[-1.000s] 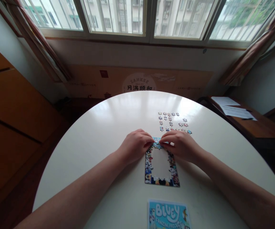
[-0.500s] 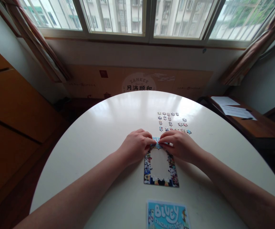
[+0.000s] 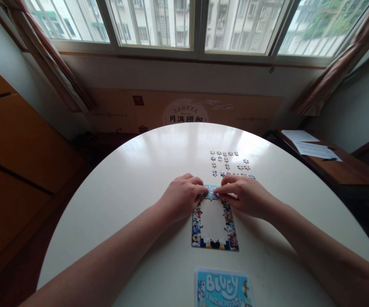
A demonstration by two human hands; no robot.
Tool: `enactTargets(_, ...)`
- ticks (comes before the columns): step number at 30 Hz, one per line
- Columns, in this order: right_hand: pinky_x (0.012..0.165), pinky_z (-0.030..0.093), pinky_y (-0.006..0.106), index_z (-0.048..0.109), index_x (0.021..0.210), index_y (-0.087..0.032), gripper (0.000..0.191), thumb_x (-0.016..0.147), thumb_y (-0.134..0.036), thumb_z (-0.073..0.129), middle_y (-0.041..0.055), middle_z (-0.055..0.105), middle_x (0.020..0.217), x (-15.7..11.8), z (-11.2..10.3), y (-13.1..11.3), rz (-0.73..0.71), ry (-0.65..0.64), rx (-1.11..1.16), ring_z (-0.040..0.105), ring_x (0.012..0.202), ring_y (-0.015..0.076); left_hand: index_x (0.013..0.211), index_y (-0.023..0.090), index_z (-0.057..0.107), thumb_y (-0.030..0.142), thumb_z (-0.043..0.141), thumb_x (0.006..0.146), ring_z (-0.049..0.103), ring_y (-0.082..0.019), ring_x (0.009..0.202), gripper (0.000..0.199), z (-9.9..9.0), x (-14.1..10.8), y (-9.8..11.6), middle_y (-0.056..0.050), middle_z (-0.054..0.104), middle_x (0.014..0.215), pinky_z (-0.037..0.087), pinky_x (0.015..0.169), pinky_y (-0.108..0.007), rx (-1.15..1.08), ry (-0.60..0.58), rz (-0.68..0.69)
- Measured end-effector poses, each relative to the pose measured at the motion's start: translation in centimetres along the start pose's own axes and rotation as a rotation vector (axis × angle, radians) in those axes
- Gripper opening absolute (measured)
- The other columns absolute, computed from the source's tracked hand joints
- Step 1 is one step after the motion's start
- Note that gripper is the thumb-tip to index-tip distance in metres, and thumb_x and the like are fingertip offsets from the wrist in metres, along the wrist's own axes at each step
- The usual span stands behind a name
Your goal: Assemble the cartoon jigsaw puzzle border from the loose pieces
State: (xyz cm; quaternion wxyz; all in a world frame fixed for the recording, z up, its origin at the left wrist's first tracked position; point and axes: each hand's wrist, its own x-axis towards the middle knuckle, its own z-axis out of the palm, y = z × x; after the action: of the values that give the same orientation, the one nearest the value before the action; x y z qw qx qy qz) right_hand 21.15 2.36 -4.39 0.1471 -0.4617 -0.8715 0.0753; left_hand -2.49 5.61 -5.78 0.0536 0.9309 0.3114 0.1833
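Observation:
A rectangular puzzle frame of joined pieces (image 3: pixel 196 226) lies on the white round table, its middle showing bare tabletop. At its far left corner is my left hand (image 3: pixel 183 195), fingers bent together with the tips on the light-blue top section. My right hand (image 3: pixel 243 194) rests at the far right corner, its index fingertip touching the same blue section and its fingers somewhat apart. No loose piece is visible in either hand. Loose puzzle pieces (image 3: pixel 226 160) lie in rows beyond my right hand.
A blue "Bluey" picture card (image 3: pixel 224 288) lies at the near edge of view on the white table (image 3: pixel 114 192). To the right, papers (image 3: pixel 318 150) and pens rest on a brown wooden table (image 3: pixel 360 170). Windows and curtains stand behind.
My right hand's fingers have spread a little and shifted slightly right, uncovering more of the blue top section. My left hand is nearly unmoved. The view has shifted slightly.

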Motion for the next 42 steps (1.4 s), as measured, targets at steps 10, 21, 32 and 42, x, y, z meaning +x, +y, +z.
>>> enactTargets(10, 0.064, 0.04, 0.031, 0.078, 0.098, -0.034, 0.023, 0.091, -0.023, 0.058, -0.0002, 0.072, 0.09, 0.4, 0.5, -0.5, 0.065, 0.003, -0.012, 0.063, 0.076, 0.0157, 0.106, 0.02, 0.069, 0.014, 0.057, 0.088, 0.062, -0.023, 0.093, 0.022, 0.1, 0.0, 0.2, -0.005, 0.073, 0.101, 0.052, 0.084, -0.041, -0.04, 0.044, -0.06)
enactTargets(21, 0.061, 0.038, 0.031, 0.078, 0.097, -0.034, 0.024, 0.091, -0.023, 0.058, -0.0011, 0.074, 0.087, 0.3, 0.8, -0.3, 0.062, 0.013, 0.004, 0.064, 0.074, 0.0161, 0.105, 0.031, 0.075, 0.017, 0.061, 0.089, 0.059, -0.023, 0.094, 0.026, 0.0, 0.0, 0.0, -0.003, 0.071, 0.105, 0.051, 0.082, -0.04, 0.03, -0.039, -0.013)
enactTargets(32, 0.066, 0.044, 0.03, 0.079, 0.096, -0.031, 0.026, 0.088, -0.019, 0.057, 0.0001, 0.073, 0.086, 0.2, 1.3, -0.3, 0.108, 0.049, 0.151, 0.065, 0.076, 0.0154, 0.11, 0.034, 0.076, 0.021, 0.059, 0.093, 0.059, -0.024, 0.097, 0.027, -0.5, 0.1, 0.4, -0.005, 0.07, 0.108, 0.051, 0.082, -0.04, 0.062, -0.099, -0.037)
enactTargets(42, 0.067, 0.044, 0.031, 0.079, 0.097, -0.03, 0.025, 0.089, -0.021, 0.057, 0.0017, 0.072, 0.087, -0.1, 1.2, 0.3, 0.08, 0.129, 0.164, 0.063, 0.074, 0.0152, 0.107, 0.032, 0.076, 0.021, 0.06, 0.093, 0.059, -0.023, 0.096, 0.025, -0.6, 0.2, 0.6, -0.006, 0.069, 0.105, 0.051, 0.081, -0.039, 0.076, -0.082, -0.036)
